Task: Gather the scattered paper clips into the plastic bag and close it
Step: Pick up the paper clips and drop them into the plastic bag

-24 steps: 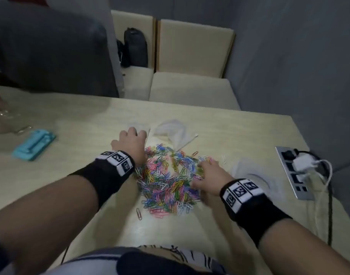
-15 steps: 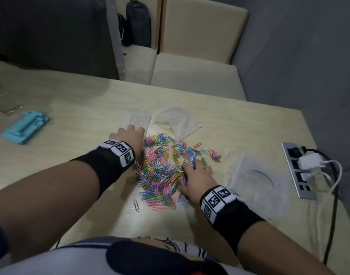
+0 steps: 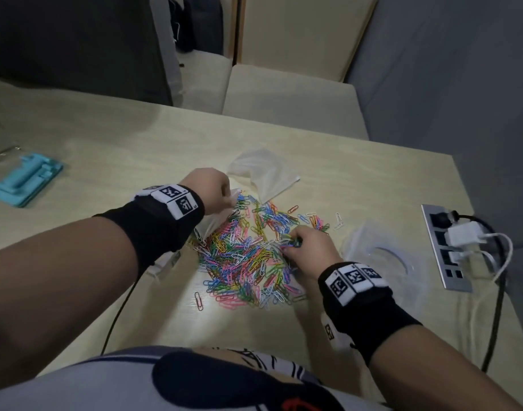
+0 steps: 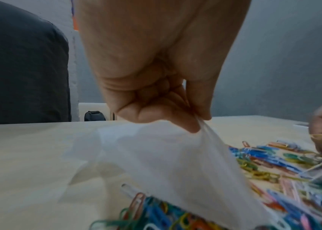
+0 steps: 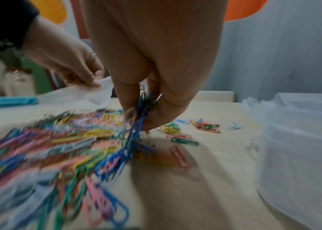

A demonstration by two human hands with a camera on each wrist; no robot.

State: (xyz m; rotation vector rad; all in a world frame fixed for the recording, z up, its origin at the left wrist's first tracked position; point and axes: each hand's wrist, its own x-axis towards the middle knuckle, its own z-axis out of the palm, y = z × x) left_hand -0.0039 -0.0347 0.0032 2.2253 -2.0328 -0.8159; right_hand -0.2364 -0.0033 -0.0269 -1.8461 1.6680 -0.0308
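A heap of coloured paper clips [image 3: 245,259] lies mid-table, with a few strays [image 3: 319,223] to its right. My left hand [image 3: 229,197] pinches the edge of a thin translucent plastic bag [image 3: 216,221] and holds it lifted over the heap's left side. In the left wrist view thumb and fingers of the left hand [image 4: 197,124] nip the bag [image 4: 156,163], which drapes down onto the clips [image 4: 274,155]. My right hand [image 3: 290,243] grips a bunch of clips at the heap's right edge. From the right wrist, the right hand [image 5: 142,118] holds the bunch of clips [image 5: 134,132], which dangles from it.
A second crumpled bag [image 3: 263,170] lies behind the heap. Another clear bag [image 3: 378,256] lies to the right, beside a power strip [image 3: 444,247] with a plugged charger and cables. A blue plastic holder [image 3: 26,179] sits far left. One lone clip [image 3: 198,301] lies near the front.
My left hand, flat on the table before, now pinches the bag and has lifted it. The right hand has curled and picked up a bunch of clips.
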